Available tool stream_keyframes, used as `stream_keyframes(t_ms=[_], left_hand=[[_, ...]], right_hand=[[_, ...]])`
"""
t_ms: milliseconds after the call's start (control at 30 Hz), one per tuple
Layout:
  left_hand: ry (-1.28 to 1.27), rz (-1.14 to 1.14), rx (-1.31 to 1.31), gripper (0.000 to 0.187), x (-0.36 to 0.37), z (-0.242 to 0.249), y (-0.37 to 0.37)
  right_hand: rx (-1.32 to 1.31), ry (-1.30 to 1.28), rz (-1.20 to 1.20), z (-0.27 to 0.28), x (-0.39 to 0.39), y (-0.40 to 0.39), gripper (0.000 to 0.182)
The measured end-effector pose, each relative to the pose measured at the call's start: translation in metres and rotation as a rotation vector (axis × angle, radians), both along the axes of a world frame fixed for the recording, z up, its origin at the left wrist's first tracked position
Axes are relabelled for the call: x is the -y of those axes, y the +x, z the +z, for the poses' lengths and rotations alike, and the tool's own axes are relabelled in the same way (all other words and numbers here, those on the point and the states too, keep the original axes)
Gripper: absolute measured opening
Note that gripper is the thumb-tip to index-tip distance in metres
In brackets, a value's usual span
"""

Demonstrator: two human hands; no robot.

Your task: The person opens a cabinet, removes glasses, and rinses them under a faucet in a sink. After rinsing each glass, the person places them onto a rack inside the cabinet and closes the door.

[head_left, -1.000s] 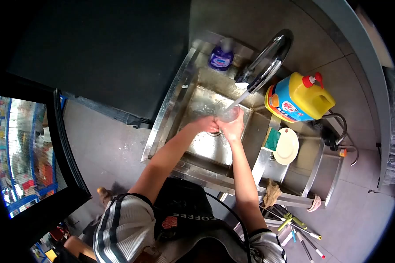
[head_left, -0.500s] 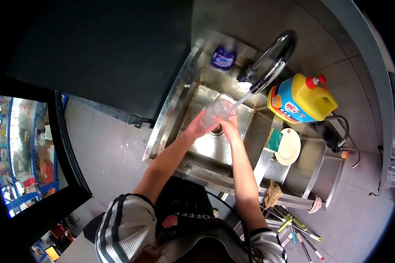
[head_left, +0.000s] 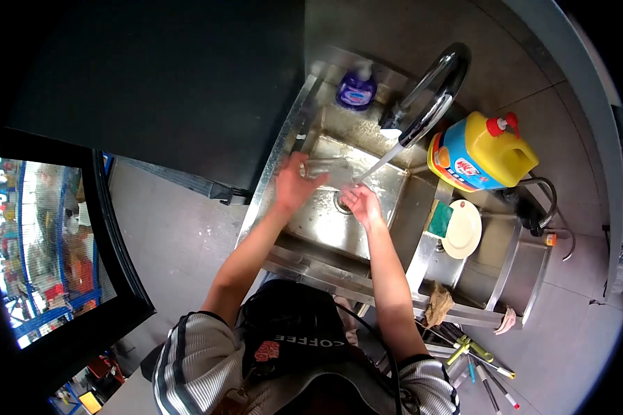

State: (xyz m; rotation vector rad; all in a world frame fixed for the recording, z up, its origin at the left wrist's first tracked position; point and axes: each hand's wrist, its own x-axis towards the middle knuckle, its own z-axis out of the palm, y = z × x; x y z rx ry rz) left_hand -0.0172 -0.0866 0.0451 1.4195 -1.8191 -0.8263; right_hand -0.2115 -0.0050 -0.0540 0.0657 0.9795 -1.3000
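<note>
Over the left basin of the steel sink (head_left: 256, 200), my left hand (head_left: 298, 184) is wrapped round the base end of a clear glass (head_left: 333, 171), which lies tilted on its side with its mouth toward the right. My right hand (head_left: 362, 203) is just below the glass's mouth, fingers slightly curled and apart, with nothing seen in it. Water runs in a stream from the chrome faucet (head_left: 432, 114) and falls beside the glass's mouth, close to my right fingertips.
A purple soap bottle (head_left: 356, 90) stands at the back. Right of the faucet is a yellow jug (head_left: 481, 152). A green sponge (head_left: 439, 220) and cream plate (head_left: 462, 229) lie by the right basin. A brown cloth (head_left: 438, 305) hangs on the front edge.
The glass has tipped from slanting under the stream to nearly sideways and moved left with my left hand. My right hand has let go of it and sits slightly lower.
</note>
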Motion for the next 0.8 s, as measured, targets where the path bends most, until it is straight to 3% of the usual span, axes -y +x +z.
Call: stream_keyframes(t_ms=[33, 167, 233, 267, 367, 433, 500, 567, 600, 633, 667, 733, 767, 800], left_hand=[[-0.093, -0.02, 0.03, 0.055, 0.0, 0.013, -0.002], [-0.052, -0.074, 0.254, 0.054, 0.005, 0.025, -0.009], [-0.039, -0.112, 0.292, 0.05, 0.0, 0.017, -0.017], [-0.1, -0.156, 0.338, 0.049, -0.003, 0.014, -0.025], [-0.258, -0.349, 0.437, 0.045, -0.016, 0.008, -0.061], [-0.332, -0.539, 0.449, 0.043, -0.023, 0.008, -0.08], [-0.392, -0.604, 0.311, 0.037, -0.022, 0.01, -0.086], [-0.429, -0.661, 0.063, 0.033, -0.007, 0.009, -0.09], [-0.453, -0.721, -0.123, 0.021, 0.0, 0.012, -0.098], [-0.211, -0.713, -0.212, 0.021, 0.006, -0.001, -0.107], [0.03, -0.696, -0.295, 0.02, 0.011, -0.019, -0.116], [0.483, -0.544, -0.441, 0.019, 0.02, -0.022, -0.127], [0.409, -0.456, -0.291, 0.021, 0.022, -0.02, -0.131], [0.33, -0.367, -0.139, 0.023, 0.024, -0.019, -0.136]], right_hand=[[-0.021, 0.025, 0.01, -0.001, 0.0, -0.002, 0.039], [-0.099, 0.124, 0.044, 0.0, -0.001, -0.002, 0.041], [-0.054, 0.196, 0.053, 0.026, 0.0, 0.006, 0.049], [0.017, 0.251, 0.021, 0.04, 0.003, 0.013, 0.063], [0.202, 0.228, -0.039, 0.022, 0.021, 0.009, 0.062], [0.145, 0.153, -0.2, 0.024, 0.036, 0.005, 0.049], [0.045, 0.124, -0.332, 0.029, 0.042, -0.001, 0.04], [0.139, -0.079, -0.333, -0.019, 0.045, -0.02, 0.029], [0.179, -0.208, -0.311, -0.033, 0.042, -0.025, 0.028], [0.22, -0.34, -0.288, -0.029, 0.042, -0.024, 0.027], [0.397, -0.131, -0.393, -0.023, 0.041, -0.027, 0.029], [0.296, 0.105, -0.459, 0.024, 0.046, -0.012, 0.029], [0.243, 0.226, -0.489, 0.036, 0.046, -0.007, 0.029], [0.238, 0.224, -0.366, 0.029, 0.048, -0.011, 0.032]])
